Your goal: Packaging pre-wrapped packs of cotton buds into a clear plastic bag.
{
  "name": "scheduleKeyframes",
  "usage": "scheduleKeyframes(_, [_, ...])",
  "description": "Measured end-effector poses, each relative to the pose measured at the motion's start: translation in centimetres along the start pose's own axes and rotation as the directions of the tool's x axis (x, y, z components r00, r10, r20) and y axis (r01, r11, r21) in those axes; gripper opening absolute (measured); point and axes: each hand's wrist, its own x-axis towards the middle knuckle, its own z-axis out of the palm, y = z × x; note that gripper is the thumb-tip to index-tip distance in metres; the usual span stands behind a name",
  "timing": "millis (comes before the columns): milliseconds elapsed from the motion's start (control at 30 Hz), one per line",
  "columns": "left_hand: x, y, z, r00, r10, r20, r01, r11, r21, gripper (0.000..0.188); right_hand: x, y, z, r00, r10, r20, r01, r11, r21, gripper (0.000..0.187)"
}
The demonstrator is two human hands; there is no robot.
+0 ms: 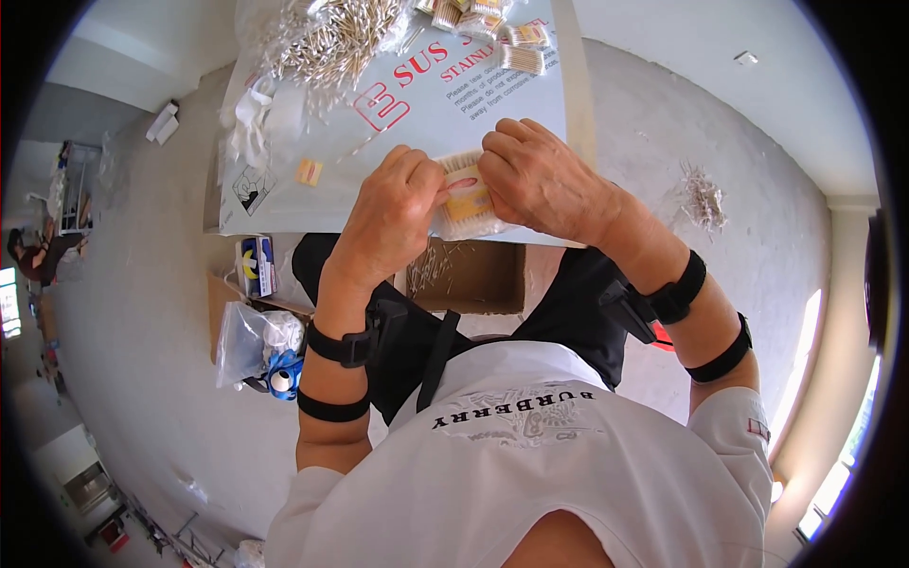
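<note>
A clear packet of cotton swabs (466,214) with a yellow label card inside is held above the near edge of the table. My left hand (393,208) pinches its left side between thumb and fingers. With curled fingers, my right hand (549,180) grips the upper right side; the fingertips there are partly hidden. Just left of my hands, a small yellow label card (309,171) lies on the table. A heap of loose cotton swabs (336,45) is at the far left of the table, and several filled swab packets (523,60) are at the far right.
The table (417,123) has a grey printed covering. Clear plastic bags (254,118) lie along its left side. Below the near edge, between my legs, stands a cardboard box (502,289) with loose swabs. More swabs (703,197) are scattered on the floor at the right.
</note>
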Motion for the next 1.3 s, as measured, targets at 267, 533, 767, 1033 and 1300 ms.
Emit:
scheduleKeyframes(267, [-0.4, -0.5, 0.1, 0.999, -0.041, -0.004, 0.041, 0.999, -0.009, 0.017, -0.9, 0.4, 0.4, 0.999, 0.029, -0.041, -0.025, 0.997, 0.075, 0.017])
scheduleKeyframes(533, [0.3, -0.3, -0.7, 1.000, 0.025, 0.019, -0.026, 0.999, 0.040, 0.018, -1.2, 0.9, 0.8, 0.997, 0.061, -0.038, -0.055, 0.987, 0.151, 0.021])
scheduleKeyframes(767, [1.8, 0.7, 0.1, 0.997, 0.070, 0.021, -0.072, 0.992, 0.104, 0.020, -1.3, 1.2, 0.9, 0.997, 0.070, -0.022, -0.062, 0.970, 0.237, 0.020])
scheduleKeyframes(1033, [2.5, 1.0, 1.8, 0.991, 0.134, 0.003, -0.132, 0.970, 0.205, 0.020, -1.4, 0.9, 0.6, 0.996, 0.081, -0.034, -0.069, 0.960, 0.273, 0.020])
scheduleKeyframes(1300, [2.1, 0.6, 1.8, 0.991, 0.124, -0.048, -0.116, 0.983, 0.144, 0.021, -2.2, 1.8, -1.4, 0.997, 0.079, 0.020, -0.082, 0.972, 0.219, 0.019])
